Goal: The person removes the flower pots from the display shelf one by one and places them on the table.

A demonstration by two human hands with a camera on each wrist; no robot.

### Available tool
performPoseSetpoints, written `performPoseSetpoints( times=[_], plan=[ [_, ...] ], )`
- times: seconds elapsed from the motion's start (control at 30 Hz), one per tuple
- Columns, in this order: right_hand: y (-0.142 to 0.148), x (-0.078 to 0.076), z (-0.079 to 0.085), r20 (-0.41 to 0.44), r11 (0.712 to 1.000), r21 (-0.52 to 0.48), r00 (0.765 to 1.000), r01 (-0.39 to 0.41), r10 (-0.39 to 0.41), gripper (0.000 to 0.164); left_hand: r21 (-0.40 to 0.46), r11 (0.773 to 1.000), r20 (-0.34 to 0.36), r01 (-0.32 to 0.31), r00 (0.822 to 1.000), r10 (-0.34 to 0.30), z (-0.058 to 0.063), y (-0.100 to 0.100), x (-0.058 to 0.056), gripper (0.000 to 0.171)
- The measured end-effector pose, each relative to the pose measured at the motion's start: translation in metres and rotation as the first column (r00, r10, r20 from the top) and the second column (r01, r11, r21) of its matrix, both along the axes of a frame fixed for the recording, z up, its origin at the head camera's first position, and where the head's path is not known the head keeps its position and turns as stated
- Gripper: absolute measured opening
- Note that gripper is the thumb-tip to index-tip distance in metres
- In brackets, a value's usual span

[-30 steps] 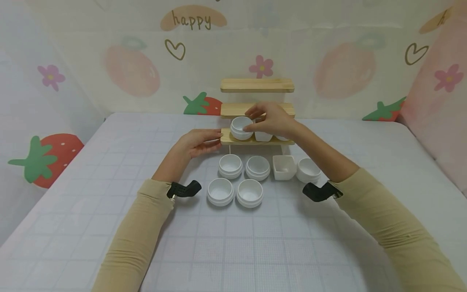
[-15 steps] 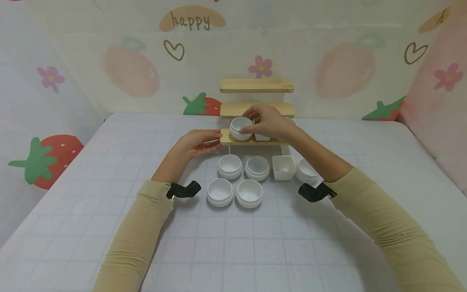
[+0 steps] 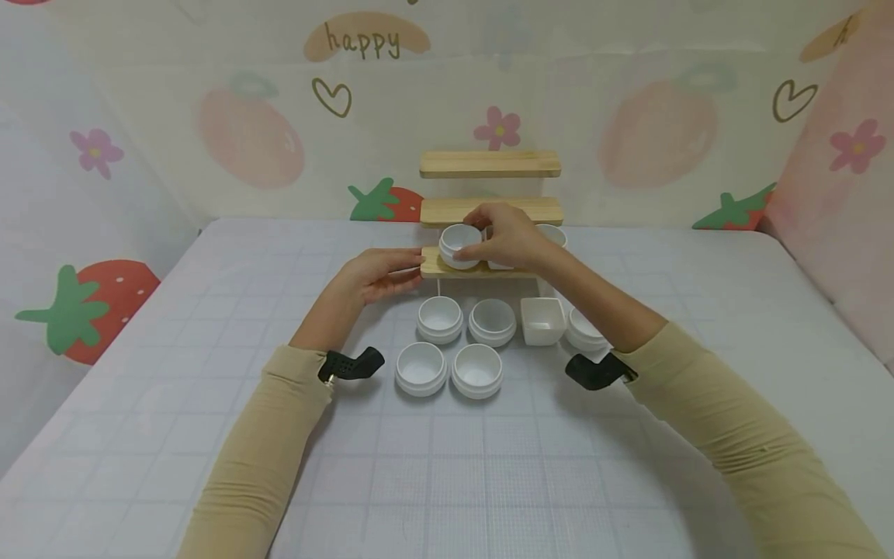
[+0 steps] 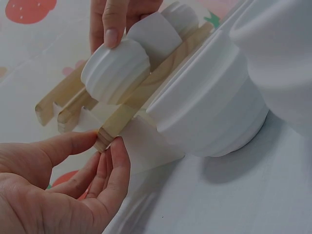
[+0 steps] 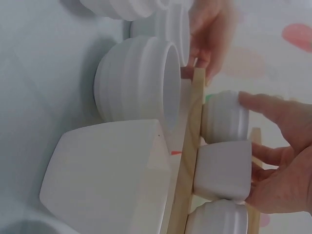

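My left hand pinches the left end of the lowest wooden shelf between thumb and fingers. On that shelf's left part stands a small round white ribbed pot. My right hand holds this pot from above, thumb at the near rim and fingers behind it. Right beside it on the shelf, partly hidden by the right hand, is a square white pot. Another round white pot stands at the shelf's right end.
Two higher shelves, the middle one and the top one, rise behind. In front on the table stand several round white pots and one square pot. A printed wall cover hangs at the back.
The right hand and forearm have shifted slightly left, showing more of the shelf's rightmost pot. The right hand stays on the round pot, and the left hand keeps its hold on the shelf end.
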State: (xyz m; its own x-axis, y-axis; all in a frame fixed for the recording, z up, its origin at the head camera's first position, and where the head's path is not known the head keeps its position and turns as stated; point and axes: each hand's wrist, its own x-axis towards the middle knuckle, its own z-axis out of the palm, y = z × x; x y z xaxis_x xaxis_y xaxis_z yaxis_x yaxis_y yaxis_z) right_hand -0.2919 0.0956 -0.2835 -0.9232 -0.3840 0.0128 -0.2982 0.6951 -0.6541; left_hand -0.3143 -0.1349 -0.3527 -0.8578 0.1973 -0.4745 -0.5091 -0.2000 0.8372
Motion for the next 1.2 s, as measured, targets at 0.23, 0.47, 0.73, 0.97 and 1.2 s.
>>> performPoseSetpoints(
  times=[0.23, 0.47, 0.73, 0.97, 1.2],
  plan=[
    [-0.0025, 0.0010, -0.0010, -0.007, 1.000, 0.004, 1.000, 0.022, -0.022, 0.060, 0.015, 1.000, 0.002, 0.006, 1.000, -0.006, -0.0004, -0.0006, -0.0004, 0.052],
    [-0.0036, 0.0020, -0.0012, -0.010, 0.999, 0.015, 0.999, 0.034, -0.034, 0.060, 0.015, 1.000, -0.005, 0.014, 1.000, -0.014, -0.0010, -0.0011, 0.0003, 0.052],
    [-0.0047, 0.0032, -0.0006, -0.008, 0.999, 0.029, 0.999, 0.043, -0.042, 0.061, 0.021, 1.000, -0.002, 0.011, 1.000, -0.011, -0.0002, -0.0009, 0.0006, 0.051],
    [-0.0050, 0.0042, -0.0009, -0.020, 0.998, 0.020, 0.998, 0.054, -0.053, 0.061, 0.027, 1.000, -0.004, 0.008, 1.000, -0.008, -0.0002, -0.0005, 0.0015, 0.052],
    [-0.0050, 0.0050, -0.0009, -0.037, 0.998, 0.005, 0.997, 0.063, -0.063, 0.058, 0.041, 0.999, -0.004, 0.006, 1.000, -0.006, 0.0004, -0.0005, 0.0021, 0.052]
  ],
)
